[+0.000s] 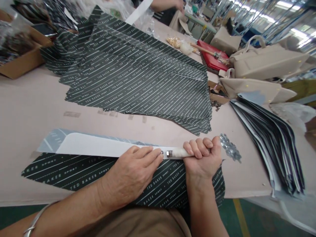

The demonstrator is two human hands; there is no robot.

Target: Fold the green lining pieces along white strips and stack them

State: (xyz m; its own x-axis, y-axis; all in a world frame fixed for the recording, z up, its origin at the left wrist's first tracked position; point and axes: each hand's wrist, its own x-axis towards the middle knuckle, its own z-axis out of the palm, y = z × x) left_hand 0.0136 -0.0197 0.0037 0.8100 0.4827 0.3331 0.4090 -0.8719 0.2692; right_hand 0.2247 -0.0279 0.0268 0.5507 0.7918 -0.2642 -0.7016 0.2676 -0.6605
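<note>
A white stiffener strip (93,144) lies lengthwise on a dark printed fabric piece (71,171), with a bluish-grey flap at its far-left end. My left hand (134,172) rests flat on the strip, fingers stretched out together, fingertips beside a small round metal piece (162,152). Wrapped round a white-handled tool with a metal tip (179,152) is my right hand (203,154); the tip points left, just right of that small piece. Part of the handle is hidden inside my fist. Several flat silvery metal pieces (230,148) lie right of my right hand.
A wide stack of dark printed fabric (138,72) covers the table's back. Folded dark panels (274,144) stand at right, near beige bags (269,61) and a red item (213,56). A cardboard box (27,59) sits at far left. Another person's hand (170,5) shows at top.
</note>
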